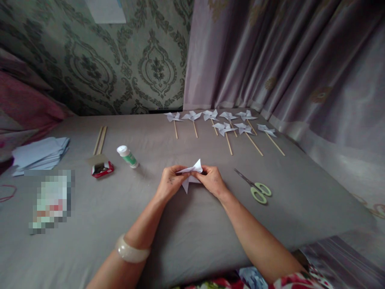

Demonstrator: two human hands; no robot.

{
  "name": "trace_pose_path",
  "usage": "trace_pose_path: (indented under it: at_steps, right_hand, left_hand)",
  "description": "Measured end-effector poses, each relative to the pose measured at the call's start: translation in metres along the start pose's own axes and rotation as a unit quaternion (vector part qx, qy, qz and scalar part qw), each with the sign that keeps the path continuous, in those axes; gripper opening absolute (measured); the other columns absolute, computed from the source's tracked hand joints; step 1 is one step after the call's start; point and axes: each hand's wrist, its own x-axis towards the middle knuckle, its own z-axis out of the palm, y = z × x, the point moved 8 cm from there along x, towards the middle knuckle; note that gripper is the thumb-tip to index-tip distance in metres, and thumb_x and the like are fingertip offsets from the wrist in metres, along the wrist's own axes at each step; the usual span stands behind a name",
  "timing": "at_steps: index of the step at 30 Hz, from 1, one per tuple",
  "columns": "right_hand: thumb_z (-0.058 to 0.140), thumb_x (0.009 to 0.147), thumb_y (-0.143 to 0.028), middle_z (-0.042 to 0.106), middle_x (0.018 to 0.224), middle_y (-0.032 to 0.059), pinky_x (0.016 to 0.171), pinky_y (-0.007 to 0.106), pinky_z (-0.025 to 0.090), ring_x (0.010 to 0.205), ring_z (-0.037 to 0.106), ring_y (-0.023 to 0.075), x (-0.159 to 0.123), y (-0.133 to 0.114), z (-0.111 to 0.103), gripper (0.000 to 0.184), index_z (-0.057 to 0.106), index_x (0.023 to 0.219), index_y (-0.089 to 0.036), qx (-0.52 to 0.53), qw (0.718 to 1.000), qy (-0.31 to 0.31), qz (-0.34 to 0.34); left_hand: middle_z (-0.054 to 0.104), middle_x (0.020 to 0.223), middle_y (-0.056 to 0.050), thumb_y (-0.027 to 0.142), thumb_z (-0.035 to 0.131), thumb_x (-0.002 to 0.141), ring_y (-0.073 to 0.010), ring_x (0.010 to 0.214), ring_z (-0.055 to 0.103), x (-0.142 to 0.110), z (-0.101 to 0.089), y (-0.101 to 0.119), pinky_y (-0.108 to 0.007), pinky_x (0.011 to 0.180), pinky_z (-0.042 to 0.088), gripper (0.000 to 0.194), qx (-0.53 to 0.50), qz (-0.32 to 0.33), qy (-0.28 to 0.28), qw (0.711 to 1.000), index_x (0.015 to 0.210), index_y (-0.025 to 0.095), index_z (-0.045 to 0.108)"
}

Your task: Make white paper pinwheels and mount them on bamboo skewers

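Between my two hands is a white paper pinwheel point(192, 179) without a stick, its pointed corners sticking up and down. My left hand point(171, 180) pinches its left side, fingers closed on the paper. From the other side my right hand point(213, 180) grips it too, thumb near the middle. The fingertips partly hide the centre of the paper. To the right of my right hand lie scissors point(255, 188) with pale green handles. A white and green glue bottle point(128, 156) stands tilted in view to the left of my left hand.
Several finished pinwheels point(224, 128) on wooden sticks lie at the back right. On the left are a small red box point(102, 169), bare sticks point(100, 140), a stack of white paper point(40, 154), a blurred-out packet point(52, 202) and a red string point(8, 192). Curtains point(270, 60) border the right side.
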Motion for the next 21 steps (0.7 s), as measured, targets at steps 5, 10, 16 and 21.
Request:
trace_pose_path:
  at_steps: [5, 10, 16, 21]
  right_hand:
    - [0.068, 0.066, -0.034, 0.07, 0.07, 0.0022, 0.058, 0.025, 0.043, 0.062, 0.059, 0.0153, -0.0006, -0.0014, -0.0004, 0.025, 0.074, 0.079, -0.013, -0.004, 1.0, 0.002, -0.003]
    - [0.067, 0.067, -0.034, 0.071, 0.071, 0.0026, 0.059, 0.025, 0.044, 0.063, 0.059, 0.0156, -0.0006, -0.0005, -0.0004, 0.024, 0.074, 0.079, -0.014, -0.009, 1.0, 0.003, -0.001]
    - [0.068, 0.066, -0.033, 0.07, 0.069, 0.0029, 0.057, 0.025, 0.043, 0.06, 0.059, 0.0152, -0.0001, 0.0002, -0.0007, 0.023, 0.074, 0.076, -0.013, 0.004, 1.0, 0.005, -0.005]
    - [0.068, 0.065, -0.035, 0.07, 0.069, 0.0034, 0.056, 0.025, 0.043, 0.06, 0.059, 0.0156, 0.0, 0.0003, -0.0002, 0.025, 0.074, 0.076, -0.013, 0.011, 1.0, 0.006, -0.001]
  left_hand:
    - [0.069, 0.066, -0.004, 0.032, 0.074, 0.061, -0.0136, 0.058, 0.057, 0.0004, 0.0019, -0.001, -0.02, 0.05, 0.039, 0.025, -0.001, -0.002, -0.003, 1.0, 0.075, 0.012, 0.073]
    - [0.07, 0.07, -0.005, 0.031, 0.074, 0.061, -0.0146, 0.061, 0.06, 0.001, 0.0004, -0.0032, -0.02, 0.052, 0.041, 0.024, 0.0, 0.0, 0.005, 1.0, 0.076, 0.012, 0.073]
    - [0.07, 0.069, -0.004, 0.029, 0.075, 0.06, -0.0141, 0.06, 0.06, 0.0008, 0.0002, -0.0037, -0.021, 0.054, 0.042, 0.023, -0.016, -0.007, 0.01, 1.0, 0.075, 0.012, 0.073]
    - [0.07, 0.067, -0.004, 0.028, 0.075, 0.058, -0.0133, 0.057, 0.059, 0.0024, -0.0004, -0.0063, -0.021, 0.052, 0.042, 0.023, -0.027, -0.011, 0.018, 0.999, 0.075, 0.012, 0.073]
